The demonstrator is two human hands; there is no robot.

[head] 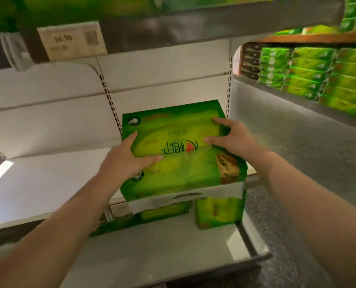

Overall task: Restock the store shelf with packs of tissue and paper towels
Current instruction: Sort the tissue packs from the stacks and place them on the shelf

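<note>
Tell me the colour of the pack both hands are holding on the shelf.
The pack is bright green with yellow-green areas and a small red mark by its logo; the head view shows it.

- The person's left hand (pixel 129 156) is bare: no glove, ring or other covering shows on it.
- The person's right hand (pixel 233 138) is bare as well, fingernails short and unpainted.
- Both forearms are uncovered from wrist to the lower frame edge; no sleeve, cuff, watch or bracelet shows anywhere along them.
</note>
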